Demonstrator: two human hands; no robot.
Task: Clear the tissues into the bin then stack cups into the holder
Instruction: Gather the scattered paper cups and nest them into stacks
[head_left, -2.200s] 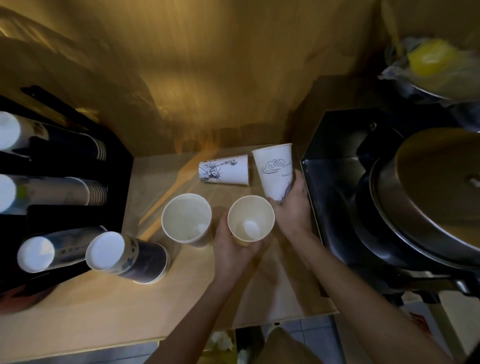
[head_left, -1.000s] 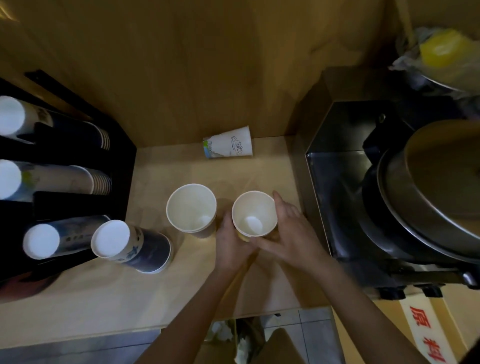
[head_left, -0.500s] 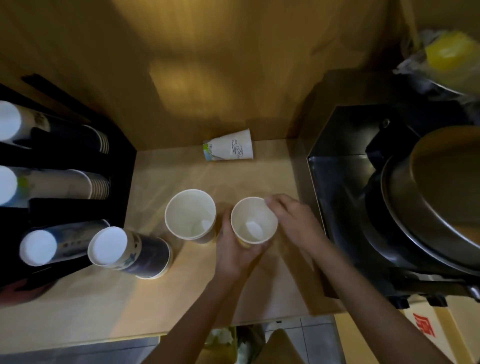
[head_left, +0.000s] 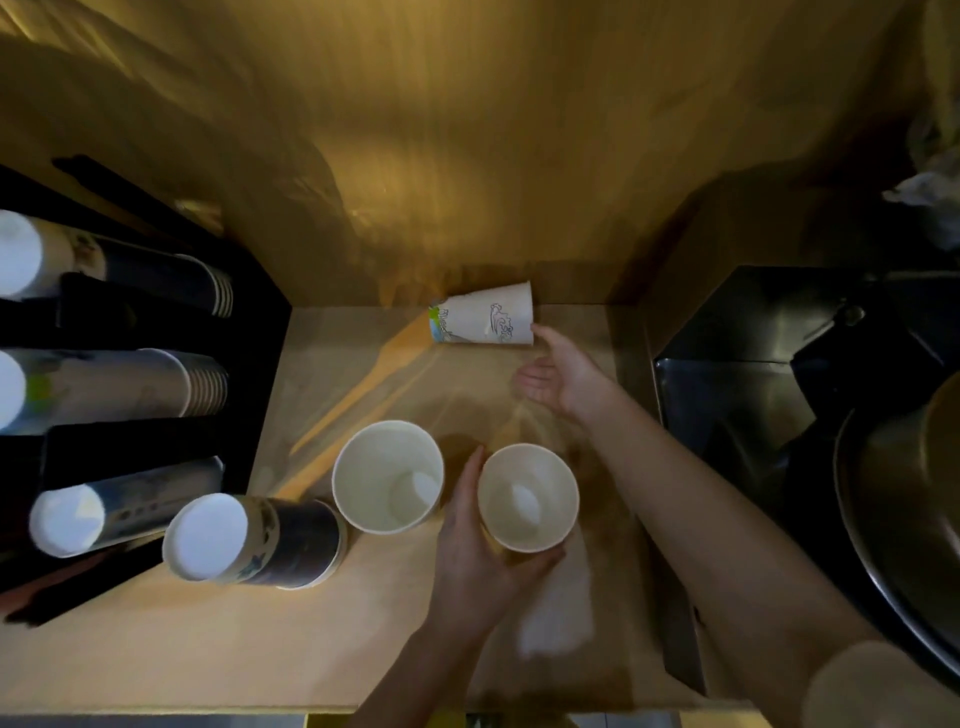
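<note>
My left hand grips an upright white paper cup near the front of the wooden counter. Just left of it stands a wider empty cup. A printed white cup lies on its side against the back wall. My right hand is open beside that cup's rim, fingertips touching or nearly touching it. On the left, the black cup holder carries several stacks of cups lying sideways. A dark stack of cups lies on the counter in front of it.
A black metal box and a large steel pot with a lid fill the right side. A crumpled plastic bag sits at the top right. The wooden back wall closes the counter behind.
My right hand has left the held cup and reached back to the lying printed cup. Earlier it set a printed cup into the one my left hand holds. The left hand stays put.
</note>
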